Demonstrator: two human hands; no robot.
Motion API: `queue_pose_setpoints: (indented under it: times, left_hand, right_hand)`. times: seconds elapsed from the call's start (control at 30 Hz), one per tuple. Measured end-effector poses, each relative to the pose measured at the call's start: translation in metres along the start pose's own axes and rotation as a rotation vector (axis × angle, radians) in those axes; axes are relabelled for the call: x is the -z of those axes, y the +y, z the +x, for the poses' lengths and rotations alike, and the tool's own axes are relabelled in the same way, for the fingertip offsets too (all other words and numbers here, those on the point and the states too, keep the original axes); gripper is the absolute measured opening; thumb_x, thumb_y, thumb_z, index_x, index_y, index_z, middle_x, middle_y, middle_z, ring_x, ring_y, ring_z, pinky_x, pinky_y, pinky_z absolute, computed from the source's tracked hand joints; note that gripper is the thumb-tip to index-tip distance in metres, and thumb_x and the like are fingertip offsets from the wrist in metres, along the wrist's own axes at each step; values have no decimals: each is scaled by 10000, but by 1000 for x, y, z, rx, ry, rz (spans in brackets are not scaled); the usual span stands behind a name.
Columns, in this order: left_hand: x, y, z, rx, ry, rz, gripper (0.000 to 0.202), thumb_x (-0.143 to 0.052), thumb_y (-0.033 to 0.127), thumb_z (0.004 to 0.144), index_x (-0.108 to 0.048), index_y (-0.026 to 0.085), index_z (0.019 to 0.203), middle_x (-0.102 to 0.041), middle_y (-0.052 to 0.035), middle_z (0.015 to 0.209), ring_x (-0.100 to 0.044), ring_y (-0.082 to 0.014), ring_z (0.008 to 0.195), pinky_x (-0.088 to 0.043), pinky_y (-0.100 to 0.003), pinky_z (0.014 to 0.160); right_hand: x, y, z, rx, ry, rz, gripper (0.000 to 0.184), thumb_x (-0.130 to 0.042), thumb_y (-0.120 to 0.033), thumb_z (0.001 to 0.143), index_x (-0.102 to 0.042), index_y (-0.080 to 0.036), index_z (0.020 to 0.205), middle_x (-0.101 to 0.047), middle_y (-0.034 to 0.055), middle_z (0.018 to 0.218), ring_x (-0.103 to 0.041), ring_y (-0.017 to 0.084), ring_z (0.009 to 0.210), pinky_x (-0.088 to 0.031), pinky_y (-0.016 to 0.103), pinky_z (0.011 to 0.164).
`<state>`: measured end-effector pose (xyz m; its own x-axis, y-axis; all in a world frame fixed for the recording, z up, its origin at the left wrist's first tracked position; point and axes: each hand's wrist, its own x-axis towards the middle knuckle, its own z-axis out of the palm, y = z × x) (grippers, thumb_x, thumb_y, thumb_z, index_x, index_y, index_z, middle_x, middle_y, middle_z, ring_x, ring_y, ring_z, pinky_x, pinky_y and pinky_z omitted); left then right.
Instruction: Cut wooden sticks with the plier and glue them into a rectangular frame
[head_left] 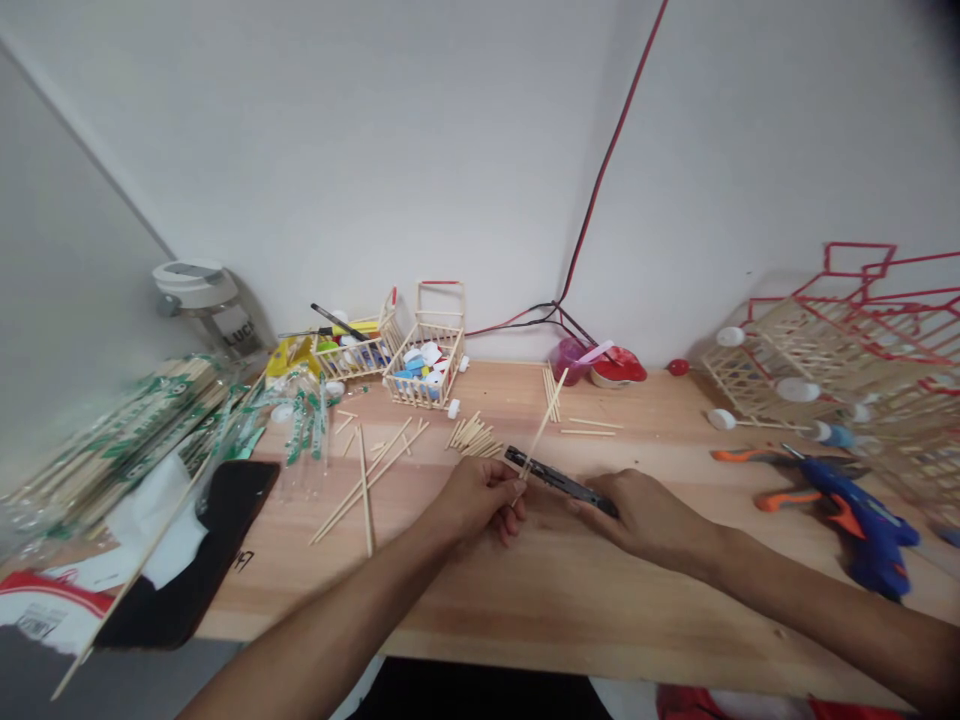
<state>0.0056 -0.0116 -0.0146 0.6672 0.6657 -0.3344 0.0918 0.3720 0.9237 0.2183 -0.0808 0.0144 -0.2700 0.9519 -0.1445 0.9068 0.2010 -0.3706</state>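
My left hand (495,492) pinches a thin wooden stick (546,425), which leans up and to the right. My right hand (651,515) is wrapped around a long black hand tool (559,478) that looks like a cutter; its exact kind is unclear. The tool's far end lies at the stick, just above my left fingers, and seems to touch it. Beyond my left hand is a pile of short cut sticks (474,436). Longer loose sticks (366,490) lie crossed to the left.
Small stick-built carts (426,365) stand by the wall, one holding bottle caps. More carts (795,350) fill the right side, near a blue glue gun (859,520) and orange-handled pliers (787,500). Bagged sticks (142,430), a jar (217,310) and a black mat (187,580) occupy the left.
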Motion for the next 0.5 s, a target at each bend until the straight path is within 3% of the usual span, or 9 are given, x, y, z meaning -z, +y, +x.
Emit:
queue_pose_setpoints:
  times: [0.27,0.5]
  left_hand:
    - [-2,0,-2,-8,-20,-21,318,-687,398,714,-542,116,689,-595,-6,560,-527,-81,398,-436,-195,367]
    - [2,4,-2,-24,-16,47,316,-670,406,726,-536,125,670,-588,-1,567,-505,-70,395,-412,-181,355]
  right_hand:
    - [0,3,-3,-8,26,60,404,-412,-472,909,-697,-187,883,-713,89,826,-650,237,781,-472,321,737]
    - [0,5,-6,-45,59,62,434,-409,-521,905,-669,-191,797,-697,74,770,-625,219,712,-441,300,669]
